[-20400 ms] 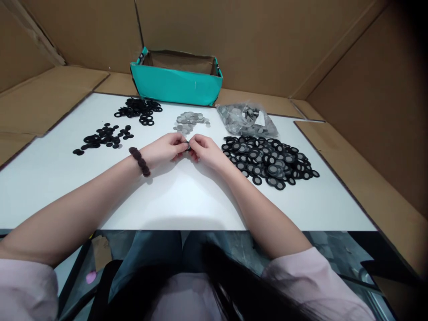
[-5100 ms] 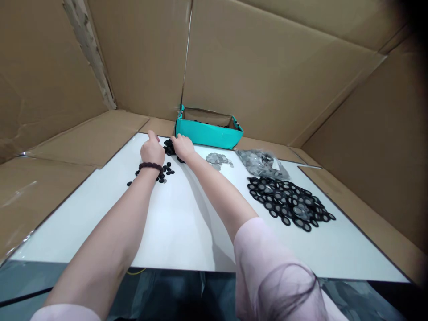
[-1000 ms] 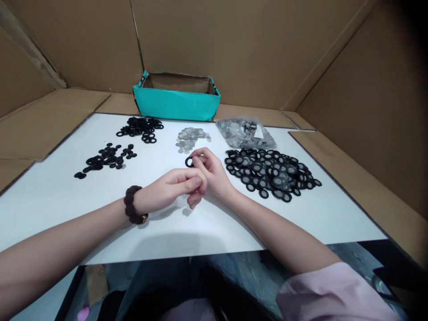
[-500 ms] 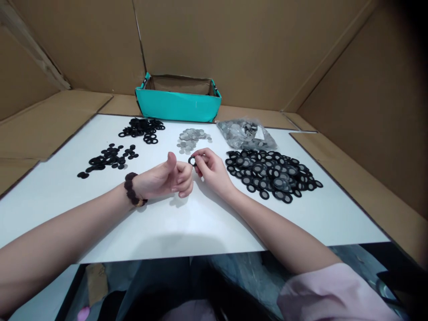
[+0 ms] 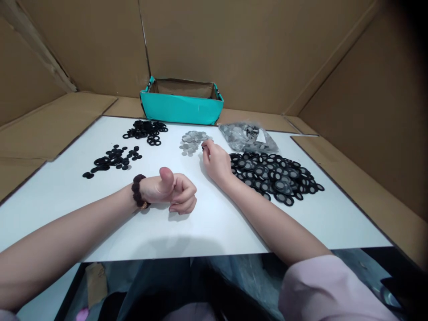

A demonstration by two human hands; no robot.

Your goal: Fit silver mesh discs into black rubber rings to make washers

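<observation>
The left hand [image 5: 170, 191] rests on the white table [image 5: 187, 227] with its side down. Its fingers are curled into a loose fist and the thumb points up. I cannot tell if something is inside the fist. A dark bead bracelet [image 5: 137, 191] sits on the left wrist.

The right hand [image 5: 216, 160] is stretched further forward, and its fingertips are pinched together at the near edge of the pile of grey discs [image 5: 192, 141]. Something small and dark shows between the fingertips, but it is too small to say what it is. The hand touches or almost touches the nearest discs of this pile.

Just to the right of the right hand lies a big heap of black rings with grey centres [image 5: 276, 174], and the wrist is close beside it. Behind this heap there is a clear plastic bag [image 5: 249, 136] with more grey discs inside.

To the left of the grey discs, near the back of the table, lies a small pile of black rings [image 5: 147, 128]. In front of it and more to the left is a scattered group of black discs [image 5: 112, 159], well apart from both hands.

A teal box [image 5: 182, 107] stands behind the table, open at the top. Brown cardboard walls [image 5: 250, 49] stand around the whole place. At the bottom, pink sleeves [image 5: 331, 290] cover the upper arms.
</observation>
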